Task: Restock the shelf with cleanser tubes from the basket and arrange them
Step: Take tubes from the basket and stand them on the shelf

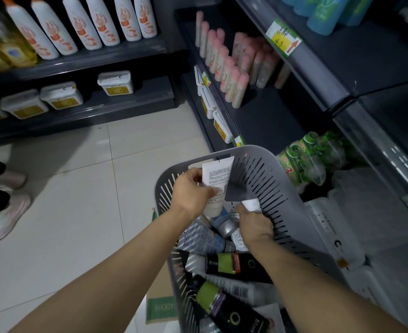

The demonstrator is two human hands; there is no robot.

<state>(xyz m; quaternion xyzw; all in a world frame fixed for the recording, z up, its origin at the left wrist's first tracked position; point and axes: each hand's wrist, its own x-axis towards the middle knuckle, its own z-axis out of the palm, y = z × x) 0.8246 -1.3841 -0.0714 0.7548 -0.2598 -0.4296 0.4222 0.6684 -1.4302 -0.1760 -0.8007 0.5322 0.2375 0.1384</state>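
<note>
Beside the half-bare shelf, my left hand grips a white tube for restocking, right hand pinching a second tube in the basket

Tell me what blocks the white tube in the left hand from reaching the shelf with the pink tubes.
Nothing visible. The left hand holds the white tube over the basket; bare shelf lies open beside the pink tubes.

Single head-worn wide-angle camera, facing forward and down. The grey basket sits close below at frame centre; shelving runs ahead and right; tiled floor fills the left.
</note>
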